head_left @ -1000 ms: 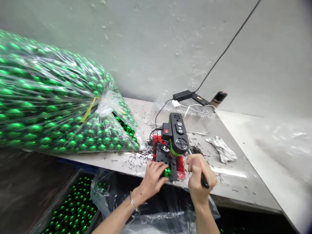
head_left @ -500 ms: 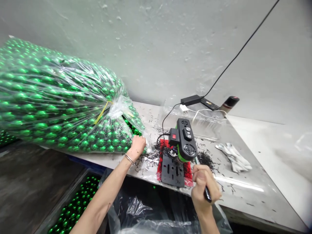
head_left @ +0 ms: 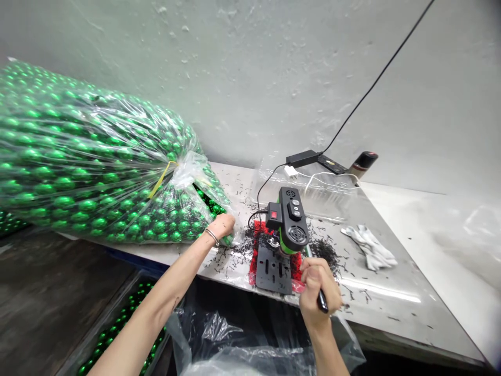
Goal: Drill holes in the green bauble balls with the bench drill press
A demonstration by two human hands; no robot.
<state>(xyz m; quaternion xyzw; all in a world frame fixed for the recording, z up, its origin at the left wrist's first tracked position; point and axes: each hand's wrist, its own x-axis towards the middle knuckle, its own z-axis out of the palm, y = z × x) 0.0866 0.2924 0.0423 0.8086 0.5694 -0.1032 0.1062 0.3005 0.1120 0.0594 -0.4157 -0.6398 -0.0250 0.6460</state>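
Note:
A big clear plastic bag full of shiny green balls lies on its side at the left. Its gathered neck has a yellow tie, and a torn gap beside it shows more green balls. My left hand is at that gap, its fingers hidden from view. A small bench machine with a black top, red switch and slotted black plate stands right of the bag. My right hand is wrapped round a black-ended handle beside the machine; a pale shaft shows above the fist.
Many small black bits litter the table around the machine. White gloves lie to the right. Behind are a black adapter, cables and a clear plastic tray. Below the front edge hangs clear plastic sheeting, near a container of green balls.
My left hand has pushed slightly further into the bag's gap, and its fingers have gone out of sight. My right hand keeps its grip on the handle. The view has shifted slightly.

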